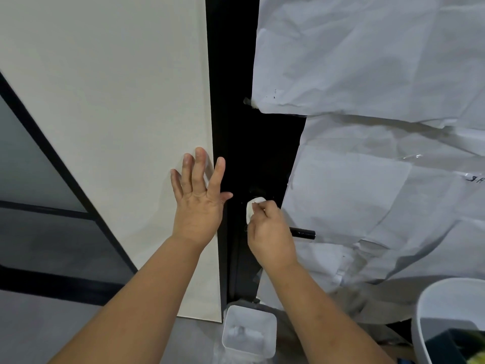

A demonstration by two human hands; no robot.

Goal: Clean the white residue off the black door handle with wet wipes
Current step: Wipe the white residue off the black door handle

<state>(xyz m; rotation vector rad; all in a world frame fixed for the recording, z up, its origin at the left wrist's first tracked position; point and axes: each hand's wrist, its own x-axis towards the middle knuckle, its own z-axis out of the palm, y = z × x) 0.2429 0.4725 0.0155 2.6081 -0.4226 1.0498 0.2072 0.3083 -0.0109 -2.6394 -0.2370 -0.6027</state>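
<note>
My right hand (270, 229) pinches the wet wipe (254, 208) on the door handle (303, 233), whose bar runs to the right; my left hand (198, 195) lies spread flat on the wall (118, 114).

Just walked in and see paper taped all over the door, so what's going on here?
A person is cleaning the black door handle. Their right hand pinches a wadded white wipe against the dark door hardware just above the lever. Their left hand rests flat, fingers spread, on the pale panel beside it. A white tub stands below.
</note>
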